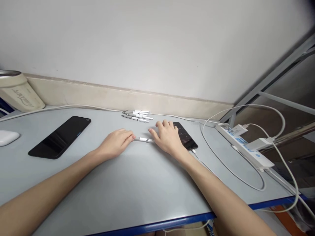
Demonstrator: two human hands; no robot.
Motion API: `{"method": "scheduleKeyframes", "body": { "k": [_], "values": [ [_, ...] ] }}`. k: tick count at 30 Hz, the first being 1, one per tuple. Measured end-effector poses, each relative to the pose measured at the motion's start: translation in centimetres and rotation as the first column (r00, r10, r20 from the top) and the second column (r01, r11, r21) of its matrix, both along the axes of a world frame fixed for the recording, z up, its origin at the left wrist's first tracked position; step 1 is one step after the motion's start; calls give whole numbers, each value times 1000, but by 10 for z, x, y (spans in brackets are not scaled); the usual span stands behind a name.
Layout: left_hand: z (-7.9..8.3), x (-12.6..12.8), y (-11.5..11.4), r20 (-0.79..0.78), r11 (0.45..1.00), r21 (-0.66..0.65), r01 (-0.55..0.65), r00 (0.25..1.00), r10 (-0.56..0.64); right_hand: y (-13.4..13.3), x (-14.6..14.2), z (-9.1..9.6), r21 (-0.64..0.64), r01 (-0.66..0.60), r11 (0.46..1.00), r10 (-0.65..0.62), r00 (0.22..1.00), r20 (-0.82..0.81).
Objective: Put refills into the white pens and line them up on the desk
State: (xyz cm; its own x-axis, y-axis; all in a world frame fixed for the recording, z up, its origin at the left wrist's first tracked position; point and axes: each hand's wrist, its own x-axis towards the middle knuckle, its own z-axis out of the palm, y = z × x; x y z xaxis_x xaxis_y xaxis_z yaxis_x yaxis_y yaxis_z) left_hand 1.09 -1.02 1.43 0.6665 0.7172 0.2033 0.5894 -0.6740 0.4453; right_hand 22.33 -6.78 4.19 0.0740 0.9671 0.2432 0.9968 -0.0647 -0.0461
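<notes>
Between my two hands lies a white and grey pen [144, 139], level and just above or on the desk. My left hand [117, 143] pinches its grey end between thumb and fingertips. At the pen's other end, my right hand [167, 137] is spread palm down with the thumb apart, close to the pen; whether it touches is hard to see. Behind the hands, several similar pens [137, 115] lie in a loose bunch near the wall. A black phone [189, 137] with a lit screen sits partly behind my right hand, a cable plugged into it.
Another dark phone [60, 137] lies to the left, beside a white case [8, 137]. A cream canister [22, 93] stands at the back left. On the right are a power strip [246, 147] with chargers and a looping white cable [221, 160]. The desk's blue edge [152, 226] runs along the front.
</notes>
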Motion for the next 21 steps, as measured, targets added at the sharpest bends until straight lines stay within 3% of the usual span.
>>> {"method": "scheduleKeyframes", "body": {
  "k": [5, 8, 10, 12, 17, 21],
  "values": [
    [0, -1, -1, -2, 1000, 10, 1, 1000, -1, -12, -7, 7, -37, 43, 998, -43, 999, -5],
    [-1, -1, -1, 8, 1000, 17, 4, 1000, -4, -15, -11, 8, 25, -152, 988, 152, 988, -23],
    [-2, -1, -2, 27, 999, 33, 2, 1000, -3, -15, -13, 4, 44, -323, 945, 325, 945, -45],
    [-3, -2, -2, 49, 998, 58, -12, 999, 9, -12, -16, -3, 33, -420, 907, 421, 904, -70],
    [-3, -3, -2, 109, 993, 85, -86, 991, 77, -5, -16, -16, -11, -441, 897, 433, 885, -168],
    [-3, -5, 0, 60, 993, 61, -98, 994, 95, -2, -15, -19, -44, -436, 899, 416, 880, -228]
  ]
}}
